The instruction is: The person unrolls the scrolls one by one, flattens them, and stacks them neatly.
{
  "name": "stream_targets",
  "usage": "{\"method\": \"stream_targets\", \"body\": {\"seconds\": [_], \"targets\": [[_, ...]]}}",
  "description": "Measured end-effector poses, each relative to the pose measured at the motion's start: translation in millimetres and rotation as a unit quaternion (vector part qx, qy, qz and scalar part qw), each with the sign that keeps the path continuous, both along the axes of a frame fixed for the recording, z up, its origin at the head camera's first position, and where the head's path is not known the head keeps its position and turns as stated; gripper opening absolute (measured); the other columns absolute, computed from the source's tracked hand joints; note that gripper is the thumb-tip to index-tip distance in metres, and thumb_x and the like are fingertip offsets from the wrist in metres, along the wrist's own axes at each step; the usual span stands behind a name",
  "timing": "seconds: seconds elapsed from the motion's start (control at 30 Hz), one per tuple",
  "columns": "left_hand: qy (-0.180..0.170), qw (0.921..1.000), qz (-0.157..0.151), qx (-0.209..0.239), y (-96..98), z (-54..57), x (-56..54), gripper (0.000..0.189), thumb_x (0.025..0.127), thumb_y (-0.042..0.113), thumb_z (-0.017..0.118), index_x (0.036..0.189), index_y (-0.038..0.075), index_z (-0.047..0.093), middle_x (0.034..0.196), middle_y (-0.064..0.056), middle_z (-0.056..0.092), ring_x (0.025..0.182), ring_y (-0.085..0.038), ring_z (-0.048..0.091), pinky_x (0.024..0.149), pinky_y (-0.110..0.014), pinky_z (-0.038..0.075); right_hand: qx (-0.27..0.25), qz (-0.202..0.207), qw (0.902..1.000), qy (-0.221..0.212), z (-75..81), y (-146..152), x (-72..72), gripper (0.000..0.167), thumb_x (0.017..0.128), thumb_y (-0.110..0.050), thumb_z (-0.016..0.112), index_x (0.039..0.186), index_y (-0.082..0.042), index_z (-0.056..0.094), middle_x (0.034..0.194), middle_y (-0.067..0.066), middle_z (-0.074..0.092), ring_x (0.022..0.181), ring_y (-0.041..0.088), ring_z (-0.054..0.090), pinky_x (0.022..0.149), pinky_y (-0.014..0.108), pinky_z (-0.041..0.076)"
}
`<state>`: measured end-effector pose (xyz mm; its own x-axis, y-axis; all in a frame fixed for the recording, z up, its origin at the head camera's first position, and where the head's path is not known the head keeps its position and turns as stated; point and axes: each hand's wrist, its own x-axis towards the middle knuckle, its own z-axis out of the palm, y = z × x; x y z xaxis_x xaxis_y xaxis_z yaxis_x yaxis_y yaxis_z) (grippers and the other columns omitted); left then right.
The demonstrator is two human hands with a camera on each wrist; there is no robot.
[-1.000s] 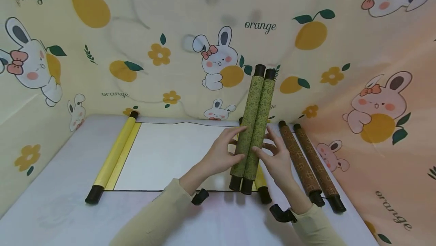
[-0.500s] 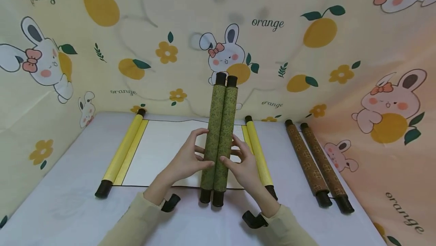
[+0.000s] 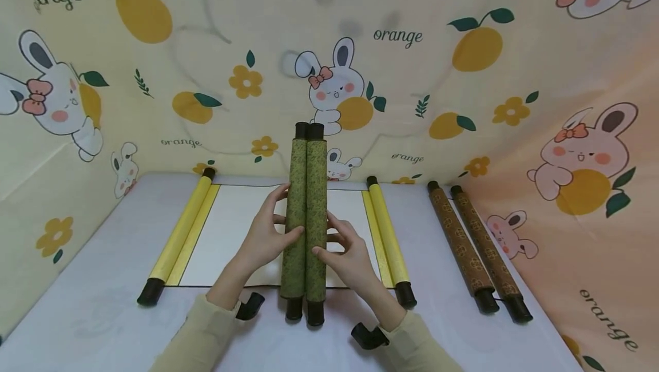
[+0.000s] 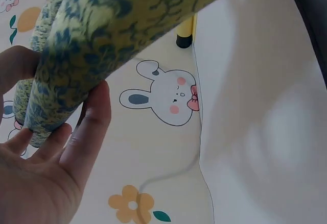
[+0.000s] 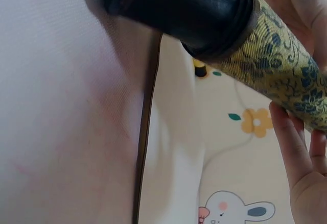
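A green patterned hanging scroll (image 3: 296,206) is held up in front of me, its two rollers side by side and nearly upright. Black caps finish the rollers' ends. My left hand (image 3: 262,240) grips the left roller, thumb in front and fingers at its outer side. My right hand (image 3: 355,254) holds the right roller lower down in the same way. In the left wrist view, the roller cloth (image 4: 87,45) shows blue flowers on yellow-green. Behind and beneath it lies an unrolled scroll with a white sheet (image 3: 211,252), its middle partly hidden by the green one.
Yellow rollers, left (image 3: 177,237) and right (image 3: 388,229), edge the white sheet on the white tabletop (image 3: 92,315). A brown patterned scroll (image 3: 458,240) with two rollers lies at the right. A printed cloth (image 3: 401,86) with rabbits and oranges hangs behind.
Both hands have carried the green scroll leftward and a little nearer to me, from over the right yellow roller to over the white sheet. It now stands straighter in view.
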<state>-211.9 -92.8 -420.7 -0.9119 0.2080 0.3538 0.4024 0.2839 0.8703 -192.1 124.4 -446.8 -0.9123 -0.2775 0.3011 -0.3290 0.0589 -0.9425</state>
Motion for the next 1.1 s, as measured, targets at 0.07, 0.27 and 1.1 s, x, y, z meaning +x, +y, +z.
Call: {"method": "stream_targets", "body": {"seconds": [0.07, 0.27, 1.1], "targets": [[0.000, 1.0000, -0.001, -0.001, -0.5, -1.3, -0.7, 0.093, 0.091, 0.001, 0.076, 0.165, 0.021, 0.024, 0.161, -0.020, 0.033, 0.102, -0.038, 0.064, 0.066, -0.034, 0.059, 0.004, 0.002, 1.0000, 0.000, -0.6, 1.2, -0.6, 0.082, 0.093, 0.000, 0.076, 0.162, -0.021, 0.039, 0.138, 0.014, 0.050, 0.113, 0.034, 0.064, 0.084, 0.033, 0.060], [0.012, 0.9998, -0.011, -0.014, -2.0, -5.8, 0.5, 0.087, 0.090, -0.003, 0.068, 0.165, 0.023, 0.030, 0.159, -0.020, 0.033, 0.108, -0.042, 0.058, 0.065, -0.035, 0.057, 0.023, 0.000, 0.9997, 0.000, -3.2, 5.5, -1.1, 0.088, 0.095, 0.005, 0.066, 0.165, -0.035, 0.030, 0.155, 0.011, 0.041, 0.113, 0.034, 0.064, 0.077, 0.032, 0.059], [0.014, 0.9989, 0.007, -0.044, -9.4, -11.5, -9.4, 0.066, 0.090, 0.009, 0.082, 0.149, 0.017, 0.053, 0.152, -0.011, 0.050, 0.126, -0.032, 0.054, 0.089, -0.047, 0.051, 0.057, -0.022, 0.9972, -0.044, -0.9, 19.4, -15.9, 0.092, 0.089, -0.005, 0.079, 0.162, -0.041, 0.034, 0.147, 0.016, 0.054, 0.111, 0.029, 0.062, 0.082, 0.040, 0.056]]}}
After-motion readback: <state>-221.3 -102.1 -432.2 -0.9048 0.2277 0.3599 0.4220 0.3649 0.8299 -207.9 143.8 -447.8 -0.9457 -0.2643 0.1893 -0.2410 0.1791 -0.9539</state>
